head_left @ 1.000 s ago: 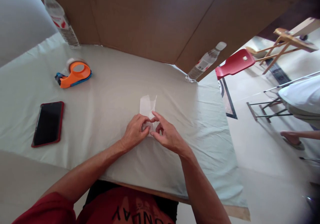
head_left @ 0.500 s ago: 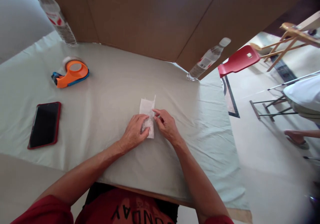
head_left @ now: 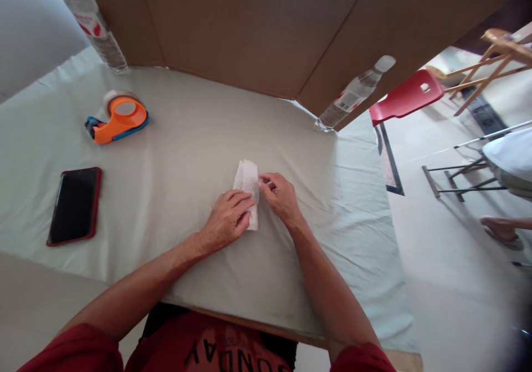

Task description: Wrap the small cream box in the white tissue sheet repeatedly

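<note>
A small folded piece of white tissue paper lies on the pale cloth covering the table. My left hand rests on the paper's lower left part, fingers laid flat and pressing it down. My right hand is curled at the paper's right edge, its fingertips pinching that edge. The lower part of the paper is hidden under my fingers.
A red-cased phone lies at the left. An orange tape dispenser sits behind it. Two water bottles stand against a cardboard screen. A red chair and another person's foot are on the right.
The paper's upper flap has been folded down, so the paper looks shorter and rounded at the top. My right hand slid up along its right edge; my left hand flattened onto it.
</note>
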A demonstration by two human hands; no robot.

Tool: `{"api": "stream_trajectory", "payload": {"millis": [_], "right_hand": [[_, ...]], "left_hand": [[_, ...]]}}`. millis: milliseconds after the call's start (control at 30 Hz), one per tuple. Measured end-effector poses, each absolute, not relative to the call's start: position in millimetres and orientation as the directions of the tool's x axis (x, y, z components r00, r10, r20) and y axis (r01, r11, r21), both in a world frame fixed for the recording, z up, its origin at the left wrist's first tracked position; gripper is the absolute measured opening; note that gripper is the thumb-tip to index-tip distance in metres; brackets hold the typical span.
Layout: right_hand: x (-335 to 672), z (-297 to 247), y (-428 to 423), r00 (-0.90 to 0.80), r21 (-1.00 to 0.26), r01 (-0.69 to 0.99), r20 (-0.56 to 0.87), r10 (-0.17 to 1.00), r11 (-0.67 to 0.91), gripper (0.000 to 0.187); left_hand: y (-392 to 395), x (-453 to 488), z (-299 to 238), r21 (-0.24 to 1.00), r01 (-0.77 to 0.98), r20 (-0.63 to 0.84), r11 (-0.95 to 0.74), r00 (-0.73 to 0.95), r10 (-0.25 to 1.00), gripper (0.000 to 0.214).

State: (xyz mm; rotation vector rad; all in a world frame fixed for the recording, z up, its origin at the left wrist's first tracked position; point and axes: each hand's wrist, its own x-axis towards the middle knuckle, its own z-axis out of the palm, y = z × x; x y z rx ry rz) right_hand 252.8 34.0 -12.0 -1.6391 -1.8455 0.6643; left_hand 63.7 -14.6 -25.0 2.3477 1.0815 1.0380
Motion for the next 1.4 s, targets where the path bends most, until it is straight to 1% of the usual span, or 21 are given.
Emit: {"api": "stream_trajectory", "payload": {"millis": [67, 133, 300, 367, 467, 533, 600, 733, 900, 1033, 1133, 1233, 1333, 1400], "right_hand": [[252.8, -12.3, 47.0, -0.018, -0.678, 0.734, 0.048, 0.999, 0.046, 0.031], [249.5, -10.7, 62.0, 0.003, -0.652, 0.758, -0.012, 1.0, -0.01, 0.032], [235.5, -3.4, 89.4, -0.032, -0.615, 0.786, -0.15, 0.988, -0.068, 0.034], [232.6, -3.2, 94.6, -0.049, -0.644, 0.761, -0.184, 0.982, -0.083, 0.033], [232.6, -8.0, 98.7, -0.093, -0.737, 0.669, -0.208, 0.974, -0.094, 0.025], [233.7, -13.1, 99.8, -0.133, -0.794, 0.602, -0.201, 0.971, -0.081, 0.022], [234.2, -17.4, 99.7, -0.153, -0.833, 0.551, -0.173, 0.973, -0.061, 0.024], [230.6, -19.3, 96.2, -0.138, -0.902, 0.431, -0.096, 0.986, -0.028, 0.024], [223.4, -12.7, 88.1, -0.13, -0.976, 0.209, -0.085, 0.988, -0.056, 0.025], [221.5, -8.6, 79.8, -0.146, -0.994, 0.097, -0.057, 0.988, -0.044, 0.027], [223.1, -2.1, 69.3, -0.19, -1.0, 0.018, -0.023, 0.982, -0.02, 0.028], [226.5, 10.4, 53.0, -0.217, -0.999, 0.019, 0.022, 0.976, 0.026, 0.027], [229.3, 24.2, 31.9, -0.22, -0.99, 0.113, 0.059, 0.974, 0.085, 0.023], [229.7, 29.9, 16.0, -0.218, -0.972, 0.192, 0.089, 0.972, 0.133, 0.018]], "left_hand": [[-14.5, 63.9, -25.7, 0.576, 0.493, 0.488, -0.653, 0.434, 0.757, 0.03], [-14.6, 64.1, -25.9, 0.579, 0.483, 0.496, -0.657, 0.431, 0.754, 0.03], [-15.3, 64.0, -25.0, 0.595, 0.471, 0.486, -0.652, 0.435, 0.758, 0.03], [-15.5, 63.9, -24.4, 0.595, 0.472, 0.483, -0.65, 0.436, 0.759, 0.03], [-15.9, 63.8, -23.1, 0.581, 0.483, 0.489, -0.655, 0.437, 0.755, 0.03], [-16.7, 63.7, -21.3, 0.557, 0.503, 0.497, -0.661, 0.435, 0.75, 0.029], [-18.0, 63.4, -18.7, 0.526, 0.532, 0.496, -0.664, 0.442, 0.747, 0.029], [-20.2, 61.9, -13.5, 0.476, 0.606, 0.45, -0.637, 0.455, 0.769, 0.033], [-18.0, 59.6, -13.4, 0.493, 0.596, 0.435, -0.634, 0.463, 0.773, 0.03], [-16.0, 58.5, -15.4, 0.516, 0.578, 0.434, -0.632, 0.46, 0.775, 0.029], [-17.3, 58.1, -15.3, 0.509, 0.609, 0.422, -0.608, 0.439, 0.793, 0.028], [-20.6, 58.4, -16.1, 0.509, 0.674, 0.445, -0.535, 0.326, 0.834, 0.03], [-22.7, 59.3, -20.7, 0.572, 0.691, 0.479, -0.442, 0.156, 0.864, 0.047], [-21.8, 59.2, -25.6, 0.623, 0.661, 0.48, -0.417, 0.098, 0.872, 0.06]]}}
